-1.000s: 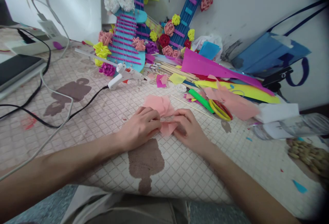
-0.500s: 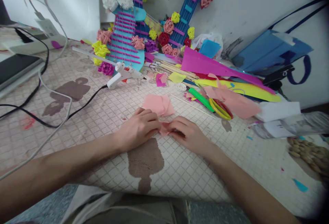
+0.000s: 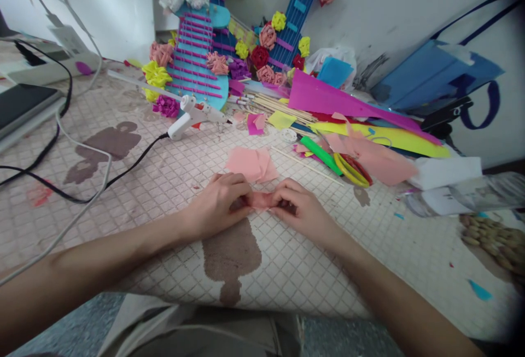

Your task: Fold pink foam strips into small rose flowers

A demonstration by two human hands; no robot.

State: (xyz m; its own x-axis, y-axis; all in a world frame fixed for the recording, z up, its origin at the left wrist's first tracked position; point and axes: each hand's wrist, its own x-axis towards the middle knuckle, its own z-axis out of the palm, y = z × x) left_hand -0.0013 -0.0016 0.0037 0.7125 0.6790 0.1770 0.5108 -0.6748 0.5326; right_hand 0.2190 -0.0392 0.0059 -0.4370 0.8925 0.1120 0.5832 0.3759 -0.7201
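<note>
Head view: fingers of left hand [image 3: 219, 205] and right hand [image 3: 302, 210] in a narrow pinch on one pink paper strip [image 3: 260, 199].

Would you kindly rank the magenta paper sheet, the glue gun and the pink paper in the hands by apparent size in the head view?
1. magenta paper sheet
2. glue gun
3. pink paper, partly covered

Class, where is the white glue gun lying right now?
Head view, left of centre: the glue gun lies beyond the left hand, beside the purple paper flower, before the blue guitar model.
</note>
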